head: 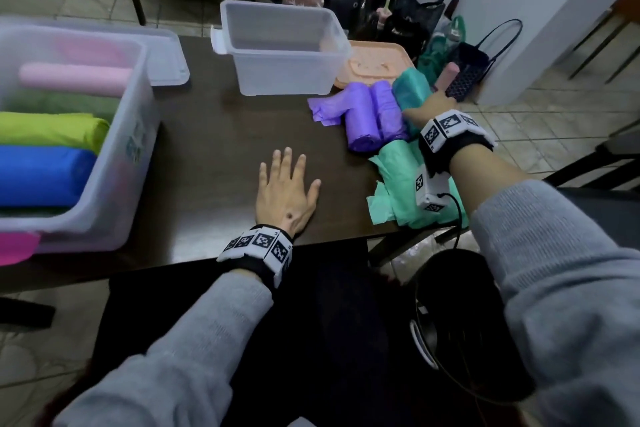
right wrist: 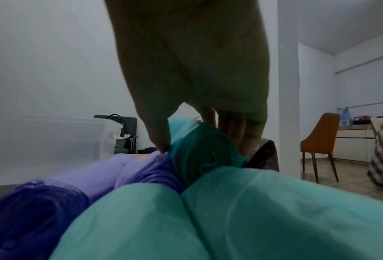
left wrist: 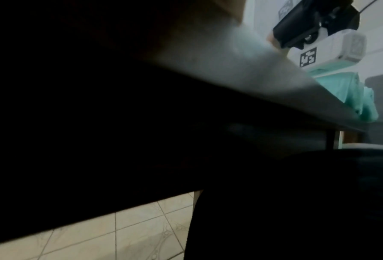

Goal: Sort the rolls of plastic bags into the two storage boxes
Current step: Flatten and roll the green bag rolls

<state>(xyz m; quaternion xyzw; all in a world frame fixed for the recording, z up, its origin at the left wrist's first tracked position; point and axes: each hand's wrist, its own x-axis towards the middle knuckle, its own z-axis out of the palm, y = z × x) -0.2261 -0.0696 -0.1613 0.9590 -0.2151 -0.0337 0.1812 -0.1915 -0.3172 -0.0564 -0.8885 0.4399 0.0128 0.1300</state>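
- Translucent plastic forms the large storage box at the left of the tabletop; pink, green, lime and blue rolls are seen inside it, laid side by side with long axes running left to right.
- Left hand is laid flat on the tabletop, fingers straight and slightly spread, nothing held; the left wrist view is mostly dark.
- Small storage box stands farther back, at centre; no roll is seen in it.
- Two purple rolls lie side by side, long axes pointing away from the person, a loose flap trailing left.
- Dark teal roll lies just right of the purple pair, on the same axis; it is gripped by the right hand, thumb on the purple side, fingers curled over the far side.
- Light green rolls lie nearer the tabletop edge, partly unrolled.
- Judgement: a straight lift is advised, roll kept level and gripped mid-length, so the purple neighbours are not dragged and no flap unwinds.
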